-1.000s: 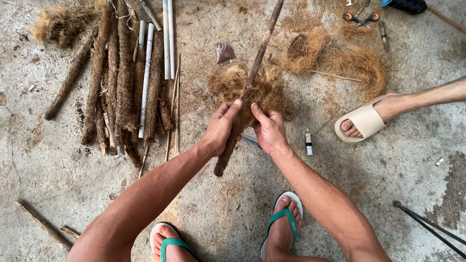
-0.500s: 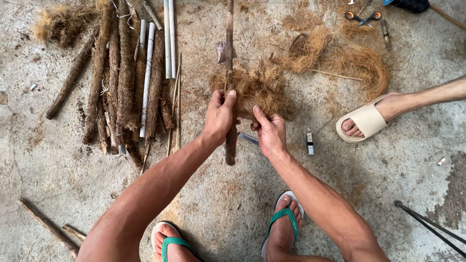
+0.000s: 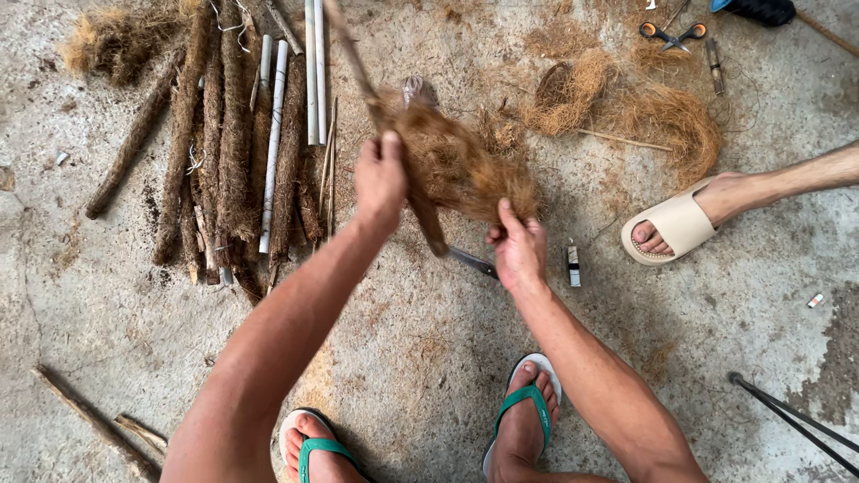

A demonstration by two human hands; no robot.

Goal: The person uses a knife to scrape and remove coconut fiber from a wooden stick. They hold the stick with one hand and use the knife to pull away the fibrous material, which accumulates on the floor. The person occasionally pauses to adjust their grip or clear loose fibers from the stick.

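My left hand (image 3: 381, 179) grips a long thin stick (image 3: 358, 72) that slants up to the left over the concrete floor. A brown clump of coconut fibre (image 3: 456, 165) hangs around the stick just right of that hand. My right hand (image 3: 519, 250) pinches the lower right edge of the fibre clump. A knife blade (image 3: 472, 262) lies on the floor between my hands, partly hidden by them. Both my feet in green-strapped sandals (image 3: 526, 407) stand at the bottom of the view.
A row of fibre-wrapped sticks (image 3: 228, 152) and white pipes (image 3: 311, 72) lies at the upper left. Loose fibre heaps (image 3: 662, 116), orange-handled scissors (image 3: 671, 34) and a small tube (image 3: 574, 265) lie at the right. Another person's foot in a beige slide (image 3: 676, 224) rests at the right.
The stick has swung from leaning right, through upright, to leaning left. My left hand rose with it, and the fibre clump lifted off the floor.
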